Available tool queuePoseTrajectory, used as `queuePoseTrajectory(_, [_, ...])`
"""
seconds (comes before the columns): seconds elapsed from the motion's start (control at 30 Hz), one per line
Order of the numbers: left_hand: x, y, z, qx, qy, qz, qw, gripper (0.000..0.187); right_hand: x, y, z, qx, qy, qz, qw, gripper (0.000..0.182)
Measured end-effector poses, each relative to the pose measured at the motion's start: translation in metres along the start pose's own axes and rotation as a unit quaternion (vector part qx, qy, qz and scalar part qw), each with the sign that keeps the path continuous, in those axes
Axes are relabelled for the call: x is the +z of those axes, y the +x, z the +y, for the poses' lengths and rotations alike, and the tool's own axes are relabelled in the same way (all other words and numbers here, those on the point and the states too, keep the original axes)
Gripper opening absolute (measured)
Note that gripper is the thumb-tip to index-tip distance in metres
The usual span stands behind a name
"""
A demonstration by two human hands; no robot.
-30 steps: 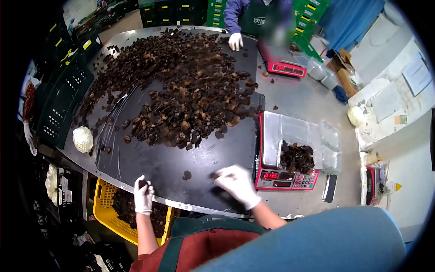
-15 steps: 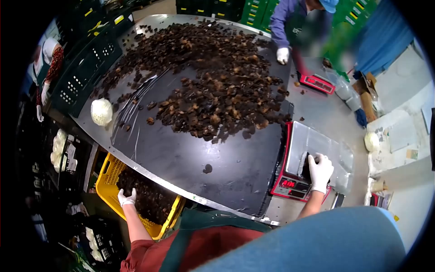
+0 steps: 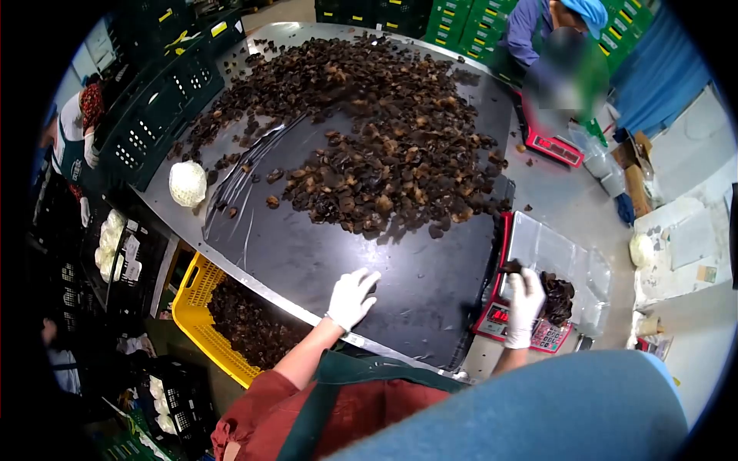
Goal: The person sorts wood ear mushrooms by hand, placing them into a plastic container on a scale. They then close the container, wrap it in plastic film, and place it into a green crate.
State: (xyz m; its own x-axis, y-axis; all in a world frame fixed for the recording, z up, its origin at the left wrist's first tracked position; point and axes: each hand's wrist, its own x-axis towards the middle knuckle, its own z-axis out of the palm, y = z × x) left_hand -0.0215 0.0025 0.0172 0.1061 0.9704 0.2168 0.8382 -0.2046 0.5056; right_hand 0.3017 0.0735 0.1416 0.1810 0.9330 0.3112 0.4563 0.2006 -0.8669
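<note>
Left hand [image 3: 352, 298], in a white glove, lies flat with fingers spread on a bare part of the black plastic sheet [image 3: 400, 284] that covers the metal worktop [image 3: 569, 200]; it grips nothing. Right hand [image 3: 526, 306], also in a white glove, rests at the near edge of the clear plastic tray [image 3: 561, 253] on the red digital scale [image 3: 523, 323], touching a small heap of dark dried fungus [image 3: 555, 296] in that tray. Whether its fingers are closed on any pieces cannot be told.

A large spread of dark brown dried fungus pieces [image 3: 369, 131] covers the far and middle part of the black sheet, well apart from both hands. A yellow perforated plastic crate [image 3: 201, 311], partly filled with the same dark material, sits below the near left edge of the worktop. A white netted bundle [image 3: 187, 184] lies at the left edge of the worktop, beside the sheet.

At the far side a second person in a blue cap and sleeve [image 3: 530, 23] stands by another red scale [image 3: 555, 146]. Green stacked crates [image 3: 461, 31] stand behind. Dark crates [image 3: 154, 115] line the left side.
</note>
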Motion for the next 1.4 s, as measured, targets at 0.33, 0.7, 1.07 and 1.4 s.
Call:
queuePoseTrajectory(0.33, [-0.067,-0.030,-0.138,-0.343,-0.794,0.244,0.439,0.012,0.155,-0.098,-0.047,0.051,0.118,-0.597,0.792,0.044])
queuePoseTrajectory(0.7, [-0.088,0.015,-0.142,-0.330,-0.574,0.256,0.704,0.031,0.262,0.042,0.005,-0.264,-0.052,-0.250,0.930,0.025])
queuePoseTrajectory(1.07, [-0.025,0.087,-0.147,0.033,0.017,0.079,0.996,0.044,0.283,0.003,0.017,-0.328,-0.258,-0.358,0.835,0.069])
queuePoseTrajectory(1.4, [-0.017,-0.013,-0.086,0.016,-0.038,0.142,0.989,0.040,0.190,-0.014,0.044,-0.310,-0.043,-0.276,0.909,0.016])
